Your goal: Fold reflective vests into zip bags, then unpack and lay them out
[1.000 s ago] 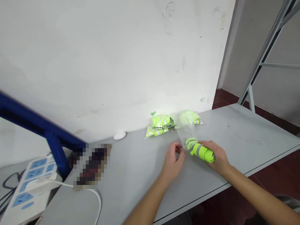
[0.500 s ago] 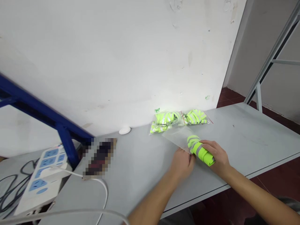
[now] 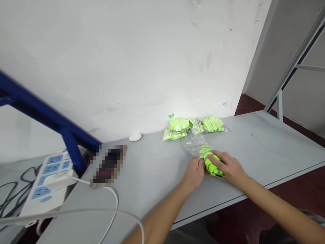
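A rolled neon-yellow vest with grey reflective stripes [image 3: 209, 160] lies on the grey table [image 3: 157, 176], its far end inside the mouth of a clear plastic bag [image 3: 192, 144]. My right hand [image 3: 228, 166] rests over the roll, fingers stretched along it and pressing on it. My left hand [image 3: 195, 172] is closed in a pinch at the bag's near edge, beside the roll. Two bagged neon vests [image 3: 177, 128] [image 3: 212, 124] lie by the wall behind.
A blurred dark flat object [image 3: 108, 166] and a small white disc [image 3: 135, 137] lie further left on the table. A white power strip [image 3: 47, 181] with cables sits at far left beside a blue metal frame [image 3: 68, 142]. A grey shelf frame [image 3: 291, 74] stands at right.
The clear bag went from standing up to lying flat, then bunched over the roll's far end. The roll has slid further in and my right hand's fingers now lie along it.
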`<state>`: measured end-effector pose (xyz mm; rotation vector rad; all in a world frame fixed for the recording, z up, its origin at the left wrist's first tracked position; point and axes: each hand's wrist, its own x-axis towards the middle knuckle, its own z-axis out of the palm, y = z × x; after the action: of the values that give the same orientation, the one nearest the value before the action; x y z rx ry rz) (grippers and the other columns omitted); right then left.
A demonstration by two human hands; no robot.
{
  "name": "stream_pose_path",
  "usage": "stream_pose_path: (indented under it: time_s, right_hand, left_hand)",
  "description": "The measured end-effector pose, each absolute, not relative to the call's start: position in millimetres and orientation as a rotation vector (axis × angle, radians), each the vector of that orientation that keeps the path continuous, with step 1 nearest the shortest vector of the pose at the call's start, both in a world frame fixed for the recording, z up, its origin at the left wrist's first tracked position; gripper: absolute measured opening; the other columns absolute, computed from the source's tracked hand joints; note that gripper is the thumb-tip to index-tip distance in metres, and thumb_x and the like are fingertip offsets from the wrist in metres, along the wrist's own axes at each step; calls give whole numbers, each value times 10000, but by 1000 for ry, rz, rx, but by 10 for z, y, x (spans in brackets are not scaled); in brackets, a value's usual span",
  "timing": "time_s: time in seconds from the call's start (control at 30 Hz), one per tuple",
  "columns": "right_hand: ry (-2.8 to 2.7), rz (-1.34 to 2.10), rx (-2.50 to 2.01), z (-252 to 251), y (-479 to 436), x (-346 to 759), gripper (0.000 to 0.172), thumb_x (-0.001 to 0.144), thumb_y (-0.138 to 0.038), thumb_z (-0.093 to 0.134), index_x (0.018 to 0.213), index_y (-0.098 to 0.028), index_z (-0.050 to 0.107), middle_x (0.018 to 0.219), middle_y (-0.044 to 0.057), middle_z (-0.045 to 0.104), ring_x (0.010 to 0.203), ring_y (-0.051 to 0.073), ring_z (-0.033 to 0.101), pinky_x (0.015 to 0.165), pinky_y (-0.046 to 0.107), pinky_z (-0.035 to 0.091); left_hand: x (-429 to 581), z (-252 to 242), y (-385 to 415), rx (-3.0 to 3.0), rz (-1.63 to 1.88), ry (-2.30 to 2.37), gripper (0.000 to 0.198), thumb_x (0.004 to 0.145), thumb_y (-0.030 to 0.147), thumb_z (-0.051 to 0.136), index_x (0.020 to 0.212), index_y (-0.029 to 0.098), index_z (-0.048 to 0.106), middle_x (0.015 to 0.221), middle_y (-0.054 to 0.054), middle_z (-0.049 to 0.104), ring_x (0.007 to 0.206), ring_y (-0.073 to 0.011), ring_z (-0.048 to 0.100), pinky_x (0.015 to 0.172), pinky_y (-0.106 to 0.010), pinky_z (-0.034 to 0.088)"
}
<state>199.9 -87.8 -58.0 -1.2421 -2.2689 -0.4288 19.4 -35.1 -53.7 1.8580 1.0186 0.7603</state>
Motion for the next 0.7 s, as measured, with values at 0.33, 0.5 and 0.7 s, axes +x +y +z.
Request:
stream_pose_path:
  time_s: [0.33,0.5,0.7]
  right_hand:
    - [-2247,-306,-1185,-544,-892,2038,631,884,-226,531,1480,-253,325,1307,140,573,854,227,594,684,336,527]
    - [-2222,-302,-1179,-556,-882,2052,589,901,-249,530,1465,-269,361,1300,136,585,886,215,634,691,313,535]
    - [-2316,-186,-1157,-609,-855,2060,606,874,-190,564,1445,-289,388,1380,110,535,1001,213,622,759,316,553]
  left_hand:
    - [166,-500,-350,1992,745,1124,360,871,201,329,515,225,370,499,16,472,500,-143,444,524,-273,330]
    - [159,-452,-331,2105,806,1232,400,886,234,351,486,228,337,483,10,454,515,-157,438,613,-308,341]
    - [62,-365,-279,2194,819,1463,211,811,271,519,637,226,409,596,36,485,554,-154,466,591,-284,338]
